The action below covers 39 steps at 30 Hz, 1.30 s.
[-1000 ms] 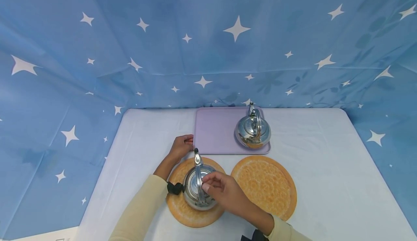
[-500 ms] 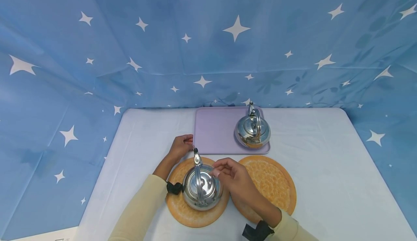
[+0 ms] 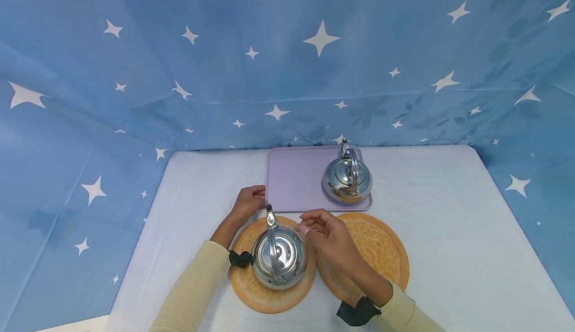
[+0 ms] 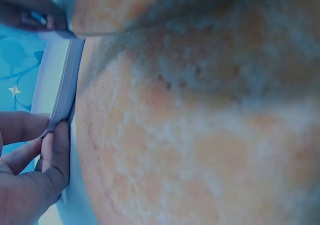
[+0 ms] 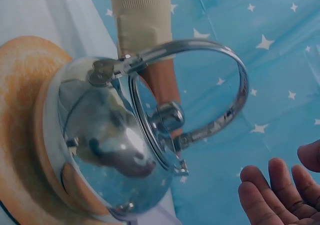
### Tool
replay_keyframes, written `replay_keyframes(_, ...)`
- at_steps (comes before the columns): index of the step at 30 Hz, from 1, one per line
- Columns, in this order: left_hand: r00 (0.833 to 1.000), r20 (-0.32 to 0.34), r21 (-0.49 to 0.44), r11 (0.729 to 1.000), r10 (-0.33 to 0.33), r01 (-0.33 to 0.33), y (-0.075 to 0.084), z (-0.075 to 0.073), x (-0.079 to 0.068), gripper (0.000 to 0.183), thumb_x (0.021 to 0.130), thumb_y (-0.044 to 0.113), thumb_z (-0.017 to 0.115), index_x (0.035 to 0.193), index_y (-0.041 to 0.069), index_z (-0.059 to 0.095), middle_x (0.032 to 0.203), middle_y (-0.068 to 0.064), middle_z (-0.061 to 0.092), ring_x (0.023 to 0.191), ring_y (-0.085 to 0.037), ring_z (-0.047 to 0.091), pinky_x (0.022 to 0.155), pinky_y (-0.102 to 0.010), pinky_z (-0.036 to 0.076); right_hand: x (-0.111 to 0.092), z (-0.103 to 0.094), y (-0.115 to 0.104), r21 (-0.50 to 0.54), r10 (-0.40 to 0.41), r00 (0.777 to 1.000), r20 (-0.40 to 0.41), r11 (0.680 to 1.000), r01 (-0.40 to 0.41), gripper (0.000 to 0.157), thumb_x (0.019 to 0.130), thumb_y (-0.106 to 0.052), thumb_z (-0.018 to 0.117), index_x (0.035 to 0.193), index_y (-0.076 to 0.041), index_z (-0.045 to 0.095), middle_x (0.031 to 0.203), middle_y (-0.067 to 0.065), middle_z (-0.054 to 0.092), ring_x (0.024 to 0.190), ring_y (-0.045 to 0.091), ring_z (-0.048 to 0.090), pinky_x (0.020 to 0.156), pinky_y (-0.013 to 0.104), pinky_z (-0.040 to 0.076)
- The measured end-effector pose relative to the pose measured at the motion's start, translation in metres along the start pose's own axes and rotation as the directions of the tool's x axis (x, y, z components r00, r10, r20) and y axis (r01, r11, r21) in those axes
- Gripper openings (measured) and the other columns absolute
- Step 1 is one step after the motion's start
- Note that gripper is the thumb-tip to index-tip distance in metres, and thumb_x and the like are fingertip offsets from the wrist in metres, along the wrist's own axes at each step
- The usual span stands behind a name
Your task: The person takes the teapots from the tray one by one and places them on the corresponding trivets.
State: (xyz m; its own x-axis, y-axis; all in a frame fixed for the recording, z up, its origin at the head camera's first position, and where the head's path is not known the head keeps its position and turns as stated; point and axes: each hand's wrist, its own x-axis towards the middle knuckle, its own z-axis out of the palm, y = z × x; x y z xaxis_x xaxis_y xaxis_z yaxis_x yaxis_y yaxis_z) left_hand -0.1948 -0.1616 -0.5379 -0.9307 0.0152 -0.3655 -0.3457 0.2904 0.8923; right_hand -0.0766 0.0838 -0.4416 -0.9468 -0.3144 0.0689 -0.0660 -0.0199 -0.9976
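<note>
- Left hand (image 3: 249, 203) pinches left edge of purple tray (image 3: 292, 179), nr. corner.
- Right hand (image 3: 331, 237) holds nothing, thumb apart from relaxed fingers, beside near kettle (image 3: 294, 254), upright on left mat (image 3: 265, 303).
- Far kettle (image 3: 345, 186) stands on tray's right part.
- Step prob. tray-steadying w/ left; next move calls for keeping right clear of near kettle.
</note>
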Motion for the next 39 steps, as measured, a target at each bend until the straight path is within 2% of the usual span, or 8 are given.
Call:
replay_keyframes(7,1.000,-0.001,-0.013,1.000,0.002,-0.002,-0.004,-0.003,0.000,0.050,0.080,-0.014,0.064,0.129,-0.010,0.055,0.111,-0.018,0.060,0.098,-0.025,0.059,0.079,-0.026,0.053,0.003,-0.007,0.000,0.009,-0.013,1.000,-0.019,1.000,0.014,0.024,0.093,0.001,0.060,0.116,0.010,0.054,0.105,0.016,0.066,0.100,0.025,0.063,0.087,0.027,0.052)
replay_keyframes(14,1.000,0.016,-0.031,1.000,-0.002,0.003,-0.003,-0.001,-0.001,0.051,0.080,-0.014,0.063,0.130,-0.009,0.054,0.112,-0.018,0.059,0.099,-0.025,0.059,0.079,-0.025,0.052,0.003,-0.012,0.004,-0.026,-0.006,0.999,-0.050,1.000,0.005,0.024,0.094,0.001,0.059,0.116,0.006,0.056,0.107,0.014,0.067,0.100,0.025,0.062,0.085,0.027,0.053)
replay_keyframes(21,1.000,0.012,-0.015,1.000,0.005,-0.005,-0.001,0.000,-0.002,0.050,0.080,-0.014,0.063,0.130,-0.009,0.055,0.112,-0.018,0.059,0.099,-0.026,0.059,0.080,-0.026,0.053,0.007,-0.020,0.006,-0.023,-0.020,0.997,-0.076,1.000,0.018,0.025,0.093,0.003,0.059,0.116,0.011,0.055,0.106,0.017,0.066,0.100,0.023,0.064,0.083,0.025,0.053)
replay_keyframes(26,1.000,0.010,-0.011,1.000,0.004,-0.004,-0.001,0.000,0.000,0.050,0.080,-0.013,0.064,0.129,-0.008,0.056,0.111,-0.017,0.060,0.098,-0.024,0.059,0.080,-0.026,0.052,0.012,-0.026,0.004,-0.030,-0.027,0.995,-0.101,0.999,0.024,0.023,0.093,0.004,0.059,0.116,0.009,0.055,0.106,0.018,0.066,0.099,0.020,0.064,0.082,0.024,0.053)
replay_keyframes(39,1.000,0.000,0.000,1.000,0.007,-0.007,-0.001,0.000,0.001,0.050,0.080,-0.013,0.064,0.129,-0.008,0.056,0.110,-0.017,0.060,0.097,-0.025,0.059,0.078,-0.025,0.052,0.018,-0.044,-0.006,-0.072,-0.101,0.987,-0.123,0.993,0.092,0.023,0.094,0.004,0.059,0.116,0.008,0.056,0.108,0.020,0.065,0.100,0.019,0.063,0.084,0.024,0.053)
